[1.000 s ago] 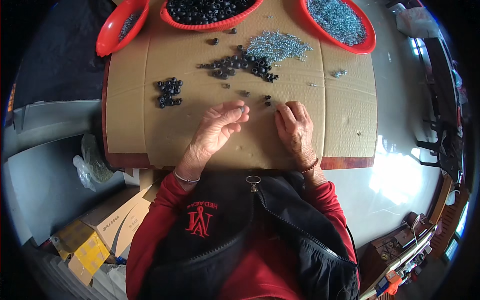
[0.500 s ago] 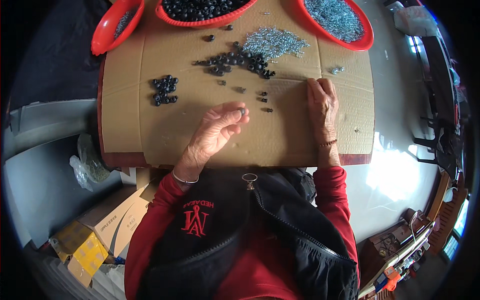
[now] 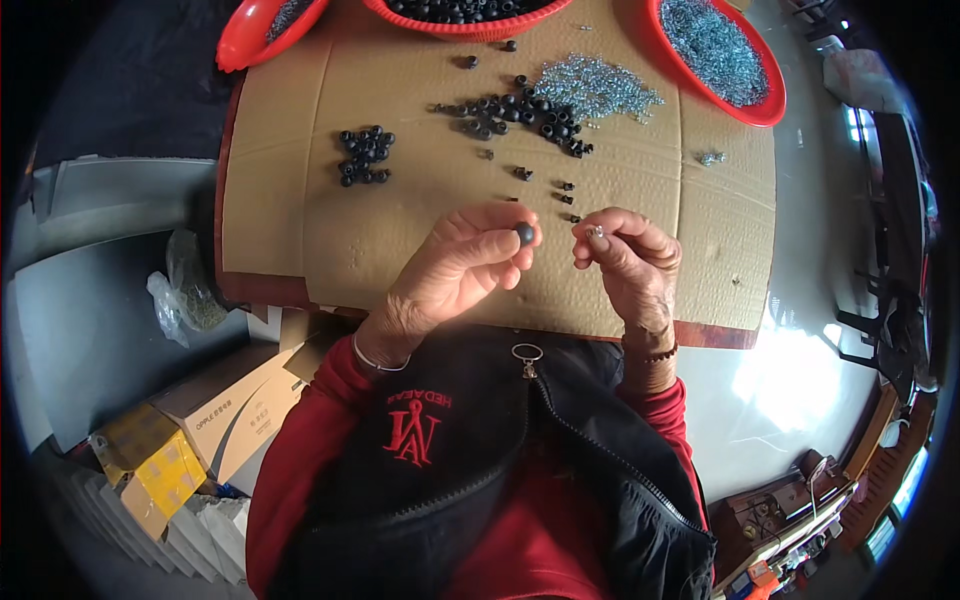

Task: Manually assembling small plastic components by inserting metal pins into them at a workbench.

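Note:
My left hand (image 3: 462, 262) pinches a black, round, bead-like knob (image 3: 524, 234) between thumb and fingertips. Close by, my right hand (image 3: 640, 262) grips a small shiny silver metal piece (image 3: 596, 231); its exact kind is too small to make out. Both hands are raised over the near part of the cardboard sheet (image 3: 420, 290), a short gap between them. Just beyond them lie several small black fittings (image 3: 567, 199). Farther back, a loose group of black knobs (image 3: 490, 118) spreads beside a heap of silver pieces (image 3: 595, 88). More black knobs (image 3: 365, 155) are gathered at the left.
A red basket (image 3: 470, 30) of black knobs stands at the far edge. Red dishes stand either side: a right one (image 3: 775, 112) heaped with silver pieces, a left one (image 3: 235, 50) with small parts. A few silver pieces (image 3: 711, 158) lie right. Cardboard boxes (image 3: 230, 410) sit lower left.
My right hand has come from the small silver pieces at the right toward my left hand, now with a silver piece in its fingers. The whole view has shifted slightly.

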`<state>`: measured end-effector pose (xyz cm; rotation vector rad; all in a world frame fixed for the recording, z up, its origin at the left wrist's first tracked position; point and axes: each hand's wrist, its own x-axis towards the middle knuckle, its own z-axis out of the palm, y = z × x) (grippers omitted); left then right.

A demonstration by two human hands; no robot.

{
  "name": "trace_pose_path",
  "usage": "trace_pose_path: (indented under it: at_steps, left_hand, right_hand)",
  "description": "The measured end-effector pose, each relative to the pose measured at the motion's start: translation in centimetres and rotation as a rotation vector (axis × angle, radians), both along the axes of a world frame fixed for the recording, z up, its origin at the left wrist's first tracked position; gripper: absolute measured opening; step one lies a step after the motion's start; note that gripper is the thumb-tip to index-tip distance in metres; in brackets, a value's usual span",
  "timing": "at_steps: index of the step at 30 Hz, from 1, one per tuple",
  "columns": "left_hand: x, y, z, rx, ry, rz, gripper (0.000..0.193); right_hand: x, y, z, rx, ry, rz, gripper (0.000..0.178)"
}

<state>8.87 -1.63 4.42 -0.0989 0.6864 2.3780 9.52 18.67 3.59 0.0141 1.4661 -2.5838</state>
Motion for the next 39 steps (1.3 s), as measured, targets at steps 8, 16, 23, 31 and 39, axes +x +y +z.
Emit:
trace_pose_path:
  at_steps: [8,16,23,31,39]
  left_hand:
    - [0.4,0.2,1.1,-0.010,0.001,-0.013,0.021]
    - [0.5,0.3,0.9,-0.048,-0.005,-0.006,0.023]
    - [0.6,0.7,0.5,-0.044,-0.013,-0.007,0.023]
    - [0.8,0.7,0.2,-0.037,-0.047,-0.029,0.022]
    - [0.9,0.7,0.1,0.016,-0.071,-0.004,0.022]
  right_hand:
    - [1.0,-0.4,1.3,0.129,0.114,0.000,0.009]
    - [1.3,-0.3,1.2,0.045,0.126,0.043,0.008]
    - [1.0,0.2,0.1,0.028,0.171,0.020,0.007]
    - [1.5,-1.6,3.1,0.223,0.124,-0.015,0.008]
    - [1.9,-1.7,3.4,0.363,0.078,-0.062,0.006]
